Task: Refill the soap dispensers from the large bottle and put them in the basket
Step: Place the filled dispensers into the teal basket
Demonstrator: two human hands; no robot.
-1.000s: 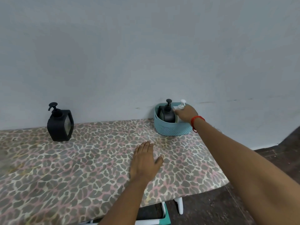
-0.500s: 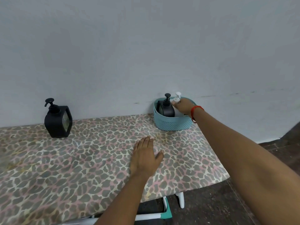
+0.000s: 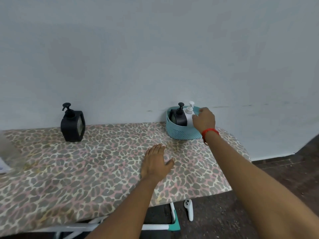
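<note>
Just let go of the white dispenser (image 3: 189, 112): left upright in the right part of the basket (image 3: 183, 135), at the far right of the table (image 3: 86, 169), close beside a black dispenser (image 3: 178, 118) already inside. Half a second back, gripped it at the pump with the right hand (image 3: 204, 120). Now holds that hand just to its right, fingers loosely curled round nothing; cannot tell whether touching the basket's rim. Keeps the left hand (image 3: 156, 162) flat on the table, fingers straight, nearer and further left.

Puts two in the basket, by the look of it. Leaves a second black dispenser (image 3: 72, 122) at the far left, well apart from the basket, likely next. Cannot tell whether filled.

No brand or writing readable on dispensers or basket. Nothing legible on a blurred pale shape (image 3: 5, 157) at the left edge.
</note>
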